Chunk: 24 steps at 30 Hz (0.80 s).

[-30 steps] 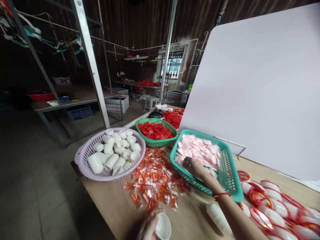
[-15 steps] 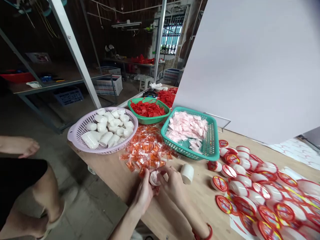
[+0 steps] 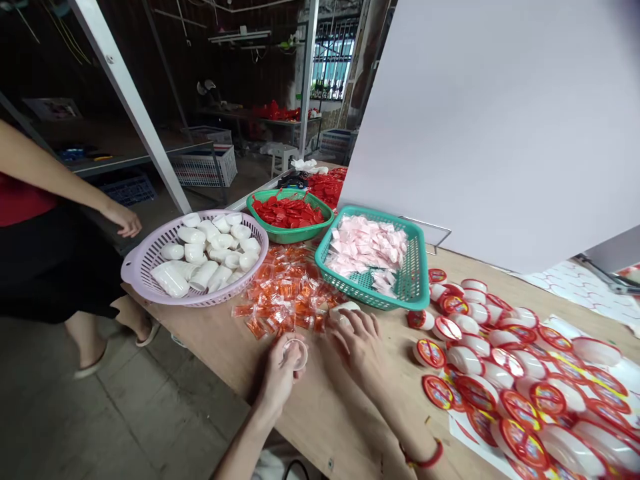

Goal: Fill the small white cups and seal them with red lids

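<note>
My left hand [image 3: 276,375] is closed round a small white cup [image 3: 299,353], its open rim facing up, near the table's front edge. To the right, my right hand [image 3: 356,343] has its fingers curled over a second white cup [image 3: 345,308], which is partly hidden beneath them. Just beyond both hands lies a spread of orange sachets [image 3: 285,293]. Pink-white packets [image 3: 367,243] fill much of a teal basket [image 3: 423,267] behind my right hand.
White cups fill a lilac basket [image 3: 137,270] at left; red pieces fill a green basket [image 3: 295,235] behind. Many red-lidded white cups [image 3: 465,360] cover the table's right side. A white panel [image 3: 490,133] rises behind. A person [image 3: 45,247] stands beyond the table's left edge.
My right hand has left the cup in my left hand and closed over the other cup, now nearer the sachets. The person at left has moved closer to the lilac basket. The view has shifted slightly.
</note>
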Each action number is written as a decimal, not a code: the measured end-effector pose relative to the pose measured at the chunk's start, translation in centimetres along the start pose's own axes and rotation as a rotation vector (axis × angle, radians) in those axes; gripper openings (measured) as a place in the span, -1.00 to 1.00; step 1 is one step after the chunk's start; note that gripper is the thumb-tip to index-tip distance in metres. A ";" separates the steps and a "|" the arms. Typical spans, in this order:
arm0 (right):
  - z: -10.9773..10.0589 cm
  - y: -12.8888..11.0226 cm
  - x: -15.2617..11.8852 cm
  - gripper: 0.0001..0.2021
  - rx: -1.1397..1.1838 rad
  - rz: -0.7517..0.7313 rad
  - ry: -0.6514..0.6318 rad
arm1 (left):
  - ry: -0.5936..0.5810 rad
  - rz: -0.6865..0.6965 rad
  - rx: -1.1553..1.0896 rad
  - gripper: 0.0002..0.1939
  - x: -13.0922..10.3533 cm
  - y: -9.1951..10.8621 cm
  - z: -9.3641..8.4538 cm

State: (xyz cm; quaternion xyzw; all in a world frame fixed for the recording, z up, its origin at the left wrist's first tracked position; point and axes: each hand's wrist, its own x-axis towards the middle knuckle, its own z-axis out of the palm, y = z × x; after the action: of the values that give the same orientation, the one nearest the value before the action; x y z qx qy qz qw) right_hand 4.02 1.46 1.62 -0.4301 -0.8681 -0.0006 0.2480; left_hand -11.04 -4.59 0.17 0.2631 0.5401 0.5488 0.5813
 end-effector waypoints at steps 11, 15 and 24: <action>1.5 0.7 0.6 -0.75 -0.166 0.113 -0.001 | -0.035 0.012 0.036 -0.67 0.3 0.4 -0.8; 3.7 -1.6 1.4 -0.82 -0.237 0.169 -0.037 | -0.047 0.007 0.063 -0.66 0.1 0.5 -1.0; 4.1 0.5 1.2 -0.83 0.156 0.263 0.228 | -0.062 -0.017 0.037 -0.47 0.9 -1.8 -2.3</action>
State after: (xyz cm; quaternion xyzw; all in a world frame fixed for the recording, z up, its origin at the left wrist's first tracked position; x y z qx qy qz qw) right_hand 2.00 3.49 -1.60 -0.5163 -0.7681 0.0504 0.3755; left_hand -12.65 -4.87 -2.35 0.2860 0.5340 0.5254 0.5975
